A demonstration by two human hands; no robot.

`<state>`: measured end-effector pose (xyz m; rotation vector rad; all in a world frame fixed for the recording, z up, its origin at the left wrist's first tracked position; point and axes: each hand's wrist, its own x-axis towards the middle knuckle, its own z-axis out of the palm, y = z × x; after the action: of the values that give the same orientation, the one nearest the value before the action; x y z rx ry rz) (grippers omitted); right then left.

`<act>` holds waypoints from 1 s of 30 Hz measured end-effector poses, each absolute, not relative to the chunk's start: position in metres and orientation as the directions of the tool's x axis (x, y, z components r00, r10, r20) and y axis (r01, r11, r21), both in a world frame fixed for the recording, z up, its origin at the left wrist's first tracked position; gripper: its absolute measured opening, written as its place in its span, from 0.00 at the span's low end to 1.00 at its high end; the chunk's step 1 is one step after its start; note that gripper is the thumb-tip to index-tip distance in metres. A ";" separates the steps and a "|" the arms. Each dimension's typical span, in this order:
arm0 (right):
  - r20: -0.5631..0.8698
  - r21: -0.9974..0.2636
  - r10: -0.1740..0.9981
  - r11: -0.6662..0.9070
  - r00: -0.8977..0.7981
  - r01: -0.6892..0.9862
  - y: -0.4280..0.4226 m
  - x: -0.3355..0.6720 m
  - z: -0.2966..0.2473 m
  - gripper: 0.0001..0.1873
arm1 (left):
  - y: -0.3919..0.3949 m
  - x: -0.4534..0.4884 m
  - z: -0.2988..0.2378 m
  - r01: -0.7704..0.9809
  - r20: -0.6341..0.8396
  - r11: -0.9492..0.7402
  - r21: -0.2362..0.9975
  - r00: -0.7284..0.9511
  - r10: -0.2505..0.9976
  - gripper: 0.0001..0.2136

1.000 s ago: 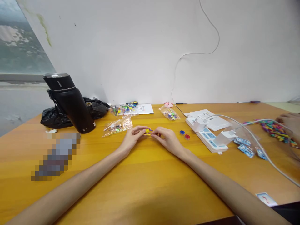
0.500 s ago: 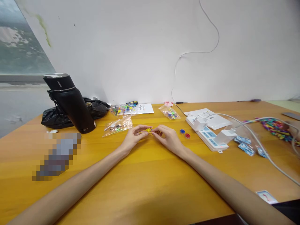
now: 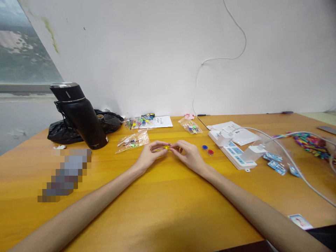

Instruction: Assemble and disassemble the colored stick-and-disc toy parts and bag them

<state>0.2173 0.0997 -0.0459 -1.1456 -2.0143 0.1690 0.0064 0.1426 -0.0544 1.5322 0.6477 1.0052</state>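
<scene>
Glossy wood table (image 3: 168,206), hands (image 3: 148,156) pinching roundish yellow piece (image 3: 166,147)

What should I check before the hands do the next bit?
1. Left hand on the yellow piece: ok, fingers pinch it.
2. Right hand grip: cannot tell; its fingertips are beside the yellow piece, but anything they hold is too small to make out.
3. Yellow piece fully in sight: not ok, fingers partly cover it.
4. Blue piece and red piece nearby: ok, right of the right hand.
5. Bottle apart from both hands: ok.
</scene>
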 end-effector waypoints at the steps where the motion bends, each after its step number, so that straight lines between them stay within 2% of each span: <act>1: 0.566 -0.472 0.777 0.578 -0.273 0.666 0.099 0.217 -0.046 0.07 | 0.142 0.007 -0.055 -0.111 0.251 -0.226 0.968 0.480 0.840 0.15; 5: 0.543 -0.496 0.793 0.569 -0.277 0.656 0.098 0.215 -0.046 0.09 | 0.141 0.008 -0.056 -0.066 0.257 -0.257 0.964 0.470 0.845 0.15; 13: 0.501 -0.529 0.815 0.554 -0.291 0.643 0.096 0.214 -0.045 0.07 | 0.139 0.008 -0.057 -0.067 0.187 -0.177 0.982 0.489 0.852 0.16; 21: 0.450 -0.531 0.855 0.487 -0.256 0.694 0.098 0.217 -0.042 0.10 | 0.142 0.008 -0.057 -0.129 0.234 -0.197 0.972 0.430 0.872 0.16; 26: 0.410 -0.668 0.893 0.433 -0.187 0.605 0.100 0.221 -0.037 0.13 | 0.142 0.008 -0.055 -0.152 0.194 -0.146 0.978 0.375 0.906 0.21; 30: 0.280 -0.817 0.928 0.365 -0.247 0.446 0.098 0.219 -0.036 0.17 | 0.142 0.009 -0.055 -0.227 0.187 -0.114 0.967 0.333 0.924 0.24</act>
<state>0.2191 0.0982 -0.0365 -1.1993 -1.8471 0.7803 0.0090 0.1423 -0.0549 1.3141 0.7191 1.1362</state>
